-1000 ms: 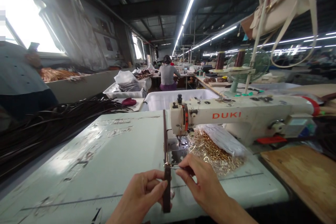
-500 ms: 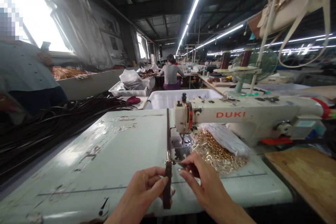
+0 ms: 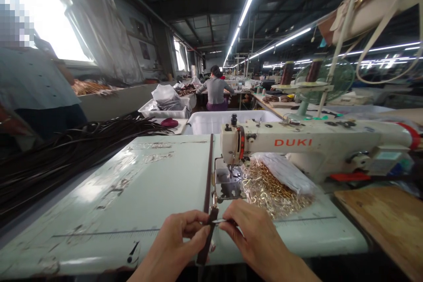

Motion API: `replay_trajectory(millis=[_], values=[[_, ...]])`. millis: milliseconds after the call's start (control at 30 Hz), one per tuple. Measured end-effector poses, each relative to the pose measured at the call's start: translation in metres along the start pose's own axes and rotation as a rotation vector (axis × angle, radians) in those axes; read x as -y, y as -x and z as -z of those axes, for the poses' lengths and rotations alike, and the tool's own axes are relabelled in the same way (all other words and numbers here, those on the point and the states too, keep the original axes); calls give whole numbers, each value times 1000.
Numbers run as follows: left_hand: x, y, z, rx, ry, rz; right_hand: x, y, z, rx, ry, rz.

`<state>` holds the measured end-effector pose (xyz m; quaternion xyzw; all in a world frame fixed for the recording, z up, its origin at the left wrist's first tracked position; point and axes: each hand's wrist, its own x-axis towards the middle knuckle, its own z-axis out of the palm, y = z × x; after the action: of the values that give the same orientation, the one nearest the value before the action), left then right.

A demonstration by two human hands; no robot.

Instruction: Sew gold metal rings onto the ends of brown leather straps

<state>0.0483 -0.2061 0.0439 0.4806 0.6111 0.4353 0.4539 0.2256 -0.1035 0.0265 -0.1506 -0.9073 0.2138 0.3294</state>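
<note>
A dark brown strap (image 3: 208, 240) is pinched between the thumb and fingers of my left hand (image 3: 180, 238), near the table's front edge. A metal clasp (image 3: 214, 201) sits at the strap's folded end, and a long length of the strap runs away from me over the table. My right hand (image 3: 253, 233) is closed on a small metal tool with a thin pointed tip (image 3: 218, 221). That tip touches or crosses the strap just below the clasp; the rest of the tool is hidden in my fingers.
A sewing machine (image 3: 297, 143) stands at the right, beside a clear bag of gold-coloured metal hooks (image 3: 274, 189). Many dark straps (image 3: 66, 158) lie along the left. A white bin (image 3: 211, 121) is behind the table. One person stands at left; another sits farther back.
My right hand has moved left, bringing the tool's tip to the strap. The strap's near end has tilted, its bottom swinging left.
</note>
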Motion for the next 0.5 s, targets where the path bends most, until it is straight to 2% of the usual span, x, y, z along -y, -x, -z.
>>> replay_trajectory(millis=[167, 300, 500], values=[[-1, 5, 3, 21, -6, 23, 2, 0, 1, 7, -101, -42], [1, 5, 6, 29, 29, 40, 1, 0, -5, 28, -66, 19], [2, 7, 2, 31, 176, 94, 5, 3, 1, -102, -141, -182]])
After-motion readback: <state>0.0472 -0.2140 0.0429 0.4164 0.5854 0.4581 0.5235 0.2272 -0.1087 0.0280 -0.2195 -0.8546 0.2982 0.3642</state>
